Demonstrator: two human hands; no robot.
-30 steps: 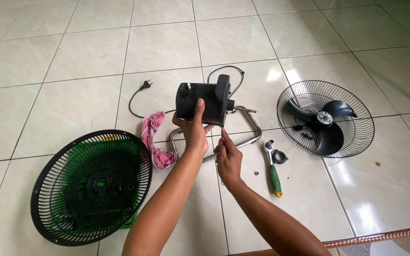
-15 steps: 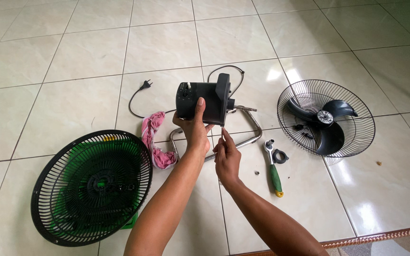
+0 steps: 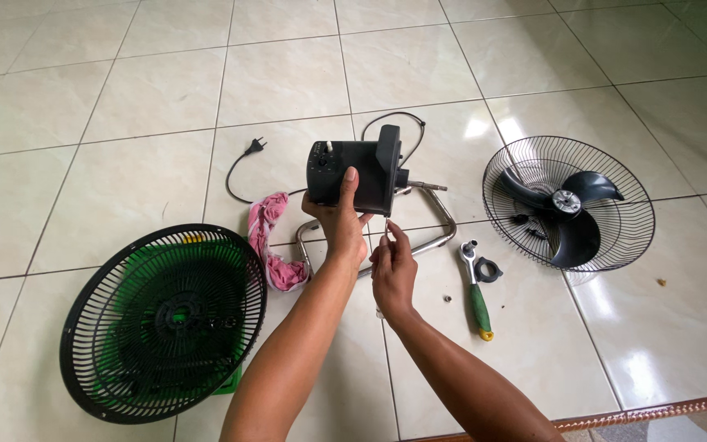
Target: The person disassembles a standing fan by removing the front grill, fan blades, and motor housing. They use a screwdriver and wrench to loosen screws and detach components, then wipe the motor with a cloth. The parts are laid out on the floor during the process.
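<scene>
The left hand (image 3: 339, 223) grips one black fan motor housing (image 3: 356, 173); the right hand (image 3: 393, 266) pinches something too small to tell beneath it. Two grilles (image 3: 164, 321) lie on the floor (image 3: 124, 98), with one wrench (image 3: 476, 288) and one pink rag (image 3: 270, 237).

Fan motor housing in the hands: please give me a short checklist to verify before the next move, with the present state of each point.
1. Left hand grips the black motor housing: ok.
2. Power plug lies loose on the floor, unconnected: ok.
3. Right hand pinches a small part: cannot tell what.
4. Green-handled wrench lies beside the right hand: ok.
5. Blade rests inside the rear grille: ok.
</scene>
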